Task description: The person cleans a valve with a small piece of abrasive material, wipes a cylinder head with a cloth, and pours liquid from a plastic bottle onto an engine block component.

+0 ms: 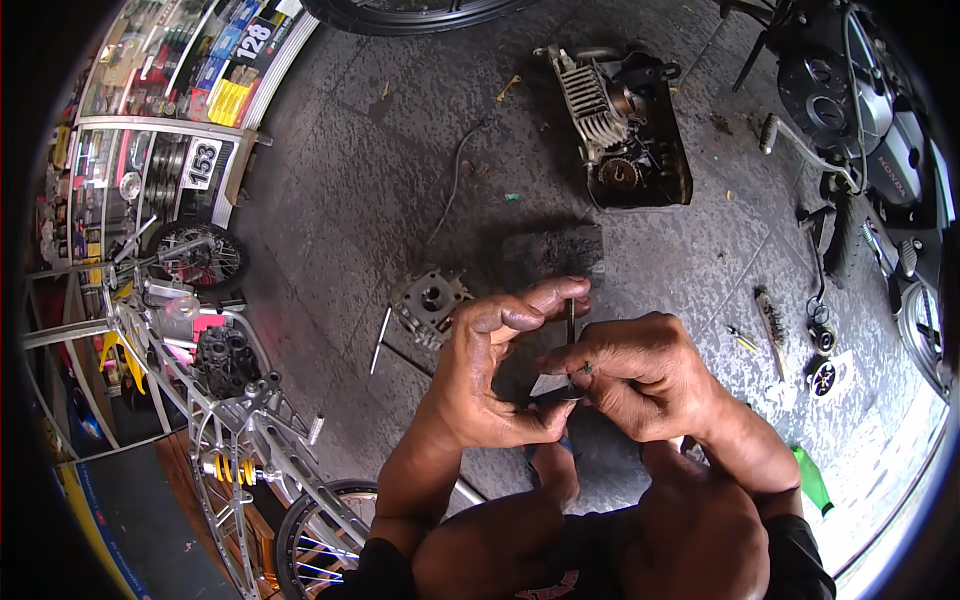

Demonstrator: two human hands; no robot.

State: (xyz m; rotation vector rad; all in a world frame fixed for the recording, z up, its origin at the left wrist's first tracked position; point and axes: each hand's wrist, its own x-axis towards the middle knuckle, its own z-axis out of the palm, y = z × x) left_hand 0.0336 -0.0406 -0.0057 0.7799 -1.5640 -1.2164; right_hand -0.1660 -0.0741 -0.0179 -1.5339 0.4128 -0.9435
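Note:
A metal engine valve (571,324) stands nearly upright between my two hands, stem up and disc-shaped head down. My left hand (469,382) spans it, with the thumb under the valve head and the fingertips by the top of the stem. With thumb and forefinger my right hand (645,367) pinches the lower stem. A small dark greenish bit shows at the right fingertips; I cannot tell what it is. Both hands have dark grime on them. Beyond my left hand a cylinder head (429,300) lies on the floor, beside a T-handle wrench (381,337).
Ahead, a dark tray (679,187) holds a finned engine cylinder (589,101) and a toothed sprocket (619,174). A motorcycle (832,105) stands at right, near a brush (770,322). At left are a glass display case (244,135) and a bare motorcycle frame (262,442).

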